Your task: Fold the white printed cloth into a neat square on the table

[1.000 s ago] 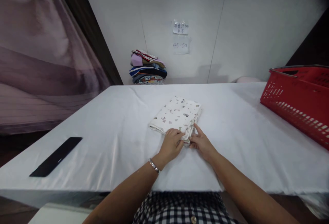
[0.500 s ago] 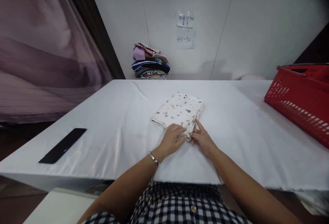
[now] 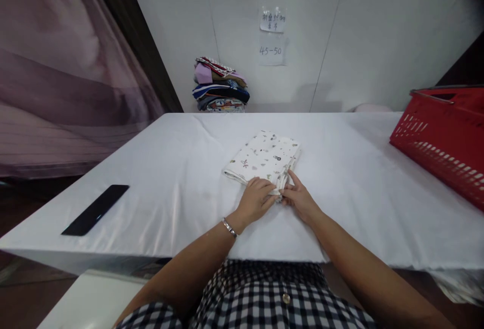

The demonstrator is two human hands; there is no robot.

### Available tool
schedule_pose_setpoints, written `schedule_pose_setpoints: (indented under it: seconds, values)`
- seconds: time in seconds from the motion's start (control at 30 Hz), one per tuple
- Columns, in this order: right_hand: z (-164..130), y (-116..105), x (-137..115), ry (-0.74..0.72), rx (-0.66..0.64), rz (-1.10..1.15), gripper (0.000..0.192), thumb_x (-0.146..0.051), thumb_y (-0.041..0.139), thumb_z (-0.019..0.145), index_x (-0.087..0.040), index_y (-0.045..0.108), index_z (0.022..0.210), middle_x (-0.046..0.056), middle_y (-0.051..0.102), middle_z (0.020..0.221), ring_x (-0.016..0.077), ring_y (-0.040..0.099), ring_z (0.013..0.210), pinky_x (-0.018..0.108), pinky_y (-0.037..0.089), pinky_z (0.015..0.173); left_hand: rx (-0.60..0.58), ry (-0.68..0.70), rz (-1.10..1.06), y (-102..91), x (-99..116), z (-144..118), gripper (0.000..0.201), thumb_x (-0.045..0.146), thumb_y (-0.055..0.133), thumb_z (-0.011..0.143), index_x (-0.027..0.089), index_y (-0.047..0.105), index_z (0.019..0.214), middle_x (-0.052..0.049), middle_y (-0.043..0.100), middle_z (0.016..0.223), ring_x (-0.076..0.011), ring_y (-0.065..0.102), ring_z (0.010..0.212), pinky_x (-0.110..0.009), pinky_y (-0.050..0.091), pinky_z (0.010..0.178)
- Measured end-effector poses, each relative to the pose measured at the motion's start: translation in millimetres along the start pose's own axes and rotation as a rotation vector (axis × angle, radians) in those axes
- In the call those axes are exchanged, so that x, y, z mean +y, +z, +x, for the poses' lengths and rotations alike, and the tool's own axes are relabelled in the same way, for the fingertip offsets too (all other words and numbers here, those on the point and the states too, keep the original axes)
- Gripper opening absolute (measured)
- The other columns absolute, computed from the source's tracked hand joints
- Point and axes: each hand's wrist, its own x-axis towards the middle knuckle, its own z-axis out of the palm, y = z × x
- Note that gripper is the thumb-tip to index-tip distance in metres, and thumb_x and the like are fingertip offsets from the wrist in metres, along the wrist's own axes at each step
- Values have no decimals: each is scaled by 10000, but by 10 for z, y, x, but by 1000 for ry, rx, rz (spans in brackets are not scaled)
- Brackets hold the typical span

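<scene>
A white cloth with small grey-green motifs, folded into a layered rectangle, lies slantwise on the white tablecloth. At its near corner the left hand rests palm down (gripping or merely pressing, I cannot tell); the right hand pinches the edge, 1 finger extended.
</scene>
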Motion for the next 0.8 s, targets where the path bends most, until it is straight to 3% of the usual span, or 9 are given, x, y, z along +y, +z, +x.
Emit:
schedule_pose_setpoints:
  seconds: [0.3, 0.43, 0.67, 0.8]
  values:
    - [-22, 21, -37, 13, -2, 29, 981, -149, 685, 650, -214, 131, 1457, -36, 620, 697, 117, 575, 569, 215, 495, 474, 112, -102, -121, 56, -55, 9, 145, 247, 566, 834, 218, 632, 959, -33, 648, 923, -178, 567, 891, -369, 423, 851]
    - [-14, 35, -41, 14, 6, 13, 998, -130, 689, 630, -198, 133, 1456, -45, 614, 662, 110, 557, 535, 213, 495, 469, 175, -125, -81, 83, -37, 41, 152, 236, 533, 855, 218, 626, 973, -36, 649, 933, -179, 566, 897, -373, 425, 849]
    - [5, 14, -31, 32, -24, 77, 1035, -115, 693, 607, -210, 110, 1457, -55, 588, 621, 113, 556, 520, 238, 517, 491, 12, -14, 66, 26, 33, -2, 252, 183, 507, 835, 216, 566, 1078, -46, 619, 1014, -192, 537, 999, -463, 316, 1006]
    - [33, -8, -15, 45, -77, 84, 1067, -152, 711, 610, -229, 73, 1461, -48, 600, 651, 125, 578, 531, 238, 508, 477, -21, -5, 95, -2, 60, -16, 319, 195, 550, 802, 210, 519, 1119, -54, 604, 1049, -210, 520, 1036, -486, 296, 1031]
